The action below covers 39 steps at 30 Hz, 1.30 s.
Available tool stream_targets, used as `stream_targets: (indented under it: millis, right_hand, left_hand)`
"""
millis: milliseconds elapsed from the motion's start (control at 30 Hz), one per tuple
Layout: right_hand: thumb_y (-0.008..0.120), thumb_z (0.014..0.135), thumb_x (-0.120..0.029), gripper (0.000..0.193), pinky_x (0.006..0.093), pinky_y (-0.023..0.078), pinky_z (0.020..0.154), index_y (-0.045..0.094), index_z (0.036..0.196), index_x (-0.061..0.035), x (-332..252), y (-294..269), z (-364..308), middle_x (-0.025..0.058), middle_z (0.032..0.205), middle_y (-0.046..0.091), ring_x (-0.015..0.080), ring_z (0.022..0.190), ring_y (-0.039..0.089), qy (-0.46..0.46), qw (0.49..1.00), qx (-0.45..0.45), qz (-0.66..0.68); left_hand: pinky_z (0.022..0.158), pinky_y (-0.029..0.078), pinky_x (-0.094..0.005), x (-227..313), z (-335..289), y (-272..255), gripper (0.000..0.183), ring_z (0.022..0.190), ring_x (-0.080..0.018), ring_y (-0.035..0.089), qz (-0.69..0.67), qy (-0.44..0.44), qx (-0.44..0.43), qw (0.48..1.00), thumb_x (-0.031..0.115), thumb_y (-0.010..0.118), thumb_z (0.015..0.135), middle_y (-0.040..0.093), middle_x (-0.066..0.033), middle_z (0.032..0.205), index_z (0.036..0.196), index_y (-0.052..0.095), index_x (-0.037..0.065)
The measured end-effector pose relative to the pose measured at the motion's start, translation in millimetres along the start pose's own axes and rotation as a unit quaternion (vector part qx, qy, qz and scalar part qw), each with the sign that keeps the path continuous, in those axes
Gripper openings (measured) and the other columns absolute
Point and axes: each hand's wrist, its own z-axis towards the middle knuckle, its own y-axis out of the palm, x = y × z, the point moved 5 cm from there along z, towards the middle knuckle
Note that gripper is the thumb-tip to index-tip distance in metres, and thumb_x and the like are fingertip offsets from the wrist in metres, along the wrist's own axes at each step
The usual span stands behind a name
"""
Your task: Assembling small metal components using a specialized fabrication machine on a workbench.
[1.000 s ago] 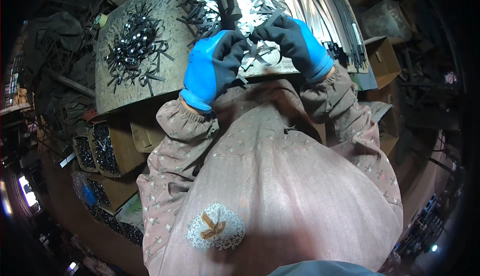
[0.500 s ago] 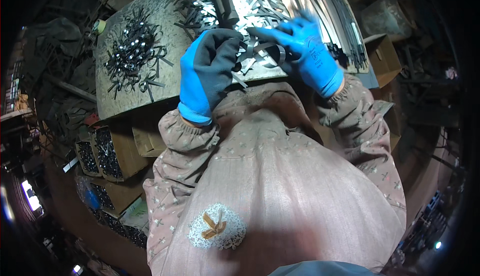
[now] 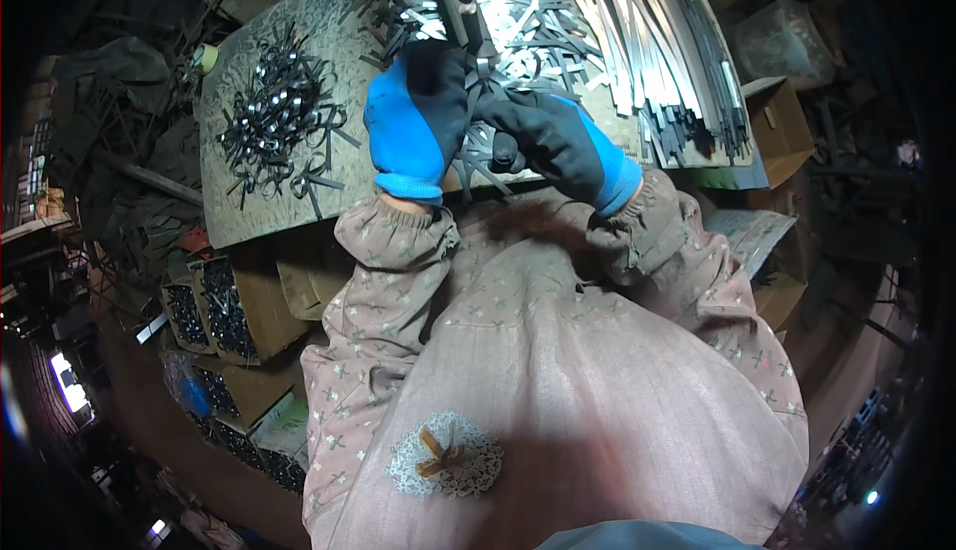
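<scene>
My left hand [image 3: 420,120], in a blue glove with a dark palm, is closed near the foot of a dark upright metal post [image 3: 458,2]. Close beside it on the right, my right hand [image 3: 560,144], gloved the same way, has its fingers curled. Between the two, both hands grip a small cluster of shiny grey strips [image 3: 476,157], whose ends fan out below the fingers. The fingertips partly hide how the strips are held. Loose short strips [image 3: 543,27] lie scattered just beyond my hands.
A heap of looped dark strips [image 3: 279,102] lies on the left of the worn table [image 3: 244,207]. Long straight strips [image 3: 662,52] are laid out at the right. Cartons of dark pieces [image 3: 229,306] stand below left; an open cardboard box [image 3: 777,132] is at the right.
My right hand has come down and left, turning its dark palm side up and closing by the left hand. The strip loops between them are drawn in tighter.
</scene>
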Motion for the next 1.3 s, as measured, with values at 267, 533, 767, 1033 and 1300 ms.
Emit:
stream_targets:
  millis: [267, 533, 767, 1033, 1300]
  right_hand:
    - [0.067, 0.085, -0.006, 0.036, 0.0353, 0.052, 0.075, 0.063, 0.12, -0.0066, 13.2, -17.1, 40.3, 0.0159, 0.097, 0.067, 0.0303, 0.086, 0.067, -0.009, 1.0, 0.02, 0.019]
    - [0.07, 0.085, -0.007, 0.037, 0.0326, 0.054, 0.08, 0.063, 0.122, -0.0035, 24.0, -26.8, 52.5, 0.0153, 0.098, 0.07, 0.023, 0.087, 0.068, 0.028, 0.995, 0.028, 0.088]
    - [0.066, 0.086, -0.007, 0.042, 0.0309, 0.054, 0.084, 0.06, 0.128, -0.0014, 25.6, -27.0, 49.6, 0.01, 0.103, 0.069, 0.0173, 0.091, 0.066, 0.03, 0.996, 0.033, 0.075]
    - [0.048, 0.099, 0.003, 0.042, 0.0308, 0.055, 0.086, 0.052, 0.14, -0.0049, -6.5, -19.9, 1.4, 0.0133, 0.121, 0.06, 0.0217, 0.104, 0.064, 0.099, 0.989, 0.085, -0.067]
    - [0.066, 0.088, 0.003, 0.052, 0.0294, 0.054, 0.083, 0.053, 0.137, -0.003, 20.5, -36.6, -116.1, 0.0114, 0.116, 0.061, 0.0187, 0.097, 0.064, 0.205, 0.97, 0.113, -0.067]
  left_hand:
    - [0.071, 0.053, -0.0392, -52.3, 52.9, 10.7, 0.016, 0.077, -0.0341, 0.07, 0.032, 0.008, 0.009, 0.999, 0.02, 0.07, 0.088, 0.072, -0.0139, 0.082, 0.093, 0.068, 0.005]
    - [0.067, 0.054, -0.0374, -37.1, 80.7, 11.3, 0.015, 0.076, -0.0295, 0.068, 0.155, 0.091, -0.058, 0.982, 0.011, 0.068, 0.08, 0.07, -0.0139, 0.09, 0.094, 0.069, 0.005]
    - [0.06, 0.054, -0.0357, -41.0, 94.6, 17.2, 0.017, 0.065, -0.0286, 0.066, 0.239, 0.261, -0.196, 0.914, 0.008, 0.072, 0.074, 0.066, -0.0118, 0.08, 0.09, 0.07, 0.007]
    - [0.067, 0.053, -0.0416, -55.5, 34.6, -2.2, 0.036, 0.079, -0.033, 0.066, 0.187, 0.21, -0.109, 0.953, 0.01, 0.074, 0.071, 0.065, -0.0146, 0.086, 0.107, 0.069, 0.011]
    - [0.084, 0.056, -0.0282, -138.9, 29.5, -136.5, 0.039, 0.105, -0.0221, 0.068, -0.218, -0.115, -0.05, 0.968, -0.004, 0.046, 0.089, 0.066, -0.019, 0.119, 0.125, 0.06, -0.005]
